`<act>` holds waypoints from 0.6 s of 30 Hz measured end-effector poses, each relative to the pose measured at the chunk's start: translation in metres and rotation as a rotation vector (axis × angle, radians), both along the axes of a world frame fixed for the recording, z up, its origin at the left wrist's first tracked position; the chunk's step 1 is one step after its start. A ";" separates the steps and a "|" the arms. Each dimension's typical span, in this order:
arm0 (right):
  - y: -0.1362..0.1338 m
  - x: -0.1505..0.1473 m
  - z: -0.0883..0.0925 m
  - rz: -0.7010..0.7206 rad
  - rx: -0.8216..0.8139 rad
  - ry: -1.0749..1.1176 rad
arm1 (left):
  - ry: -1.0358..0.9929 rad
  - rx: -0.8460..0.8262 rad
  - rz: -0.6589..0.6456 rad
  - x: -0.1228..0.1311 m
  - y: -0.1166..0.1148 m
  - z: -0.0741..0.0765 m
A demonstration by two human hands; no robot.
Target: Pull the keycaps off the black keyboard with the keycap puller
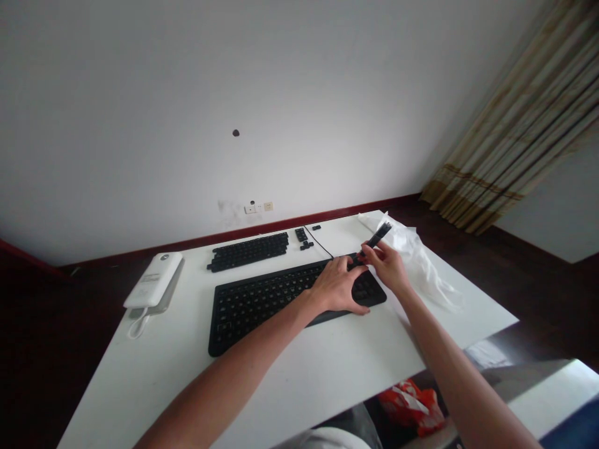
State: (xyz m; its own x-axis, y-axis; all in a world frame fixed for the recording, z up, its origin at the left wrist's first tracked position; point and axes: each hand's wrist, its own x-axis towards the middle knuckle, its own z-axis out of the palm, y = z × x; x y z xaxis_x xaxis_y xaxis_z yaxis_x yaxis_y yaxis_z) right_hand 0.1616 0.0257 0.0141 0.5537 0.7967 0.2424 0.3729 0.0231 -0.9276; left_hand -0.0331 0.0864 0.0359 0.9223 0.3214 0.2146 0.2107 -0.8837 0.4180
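A white desk (pixel 140 380) is seen from above, with a white power bank (pixel 152 280) laid near its left edge and a looped white cable (pixel 138 327) trailing from it. Further right, a black keyboard (pixel 262 315) is placed at an angle across the middle of the desk, and a long block of black keycaps (pixel 248 251) is set apart from it near the far edge. Small keycaps (pixel 301 234) are grouped just beyond that block, and a thin black cable (pixel 318 242) is run down to the keyboard. The left hand (pixel 334 285) is spread wide over the keyboard's right end, and nothing is seen to be held by it. A narrow grip is formed by the right hand (pixel 386 267), with a black strip (pixel 375 242) pinched in it and tilted up above the keyboard, its lower end just beside the left hand. A crumpled white plastic bag (pixel 412 255) is lying at the desk's right side, a red bag (pixel 412 408) is seen below the desk, and a striped curtain (pixel 505 125) is hung at far right.
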 end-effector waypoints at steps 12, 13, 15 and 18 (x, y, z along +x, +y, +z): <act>-0.006 -0.007 0.012 0.103 -0.034 -0.127 | -0.007 0.030 0.026 -0.004 -0.007 0.003; -0.007 -0.007 0.013 0.111 -0.035 -0.141 | -0.001 0.064 0.039 -0.006 -0.012 0.004; -0.008 -0.008 0.014 0.139 -0.039 -0.165 | 0.017 0.143 0.068 -0.009 -0.023 0.004; -0.011 -0.007 0.016 0.196 -0.056 -0.225 | 0.032 0.249 0.116 -0.011 -0.042 0.000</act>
State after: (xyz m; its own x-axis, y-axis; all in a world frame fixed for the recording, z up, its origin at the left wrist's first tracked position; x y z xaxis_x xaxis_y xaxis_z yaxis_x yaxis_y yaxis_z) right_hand 0.1544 0.0151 0.0297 0.3251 0.8987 0.2945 0.5624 0.0666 -0.8242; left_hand -0.0444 0.0443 0.0359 0.8901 0.3660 0.2715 0.3258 -0.9277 0.1822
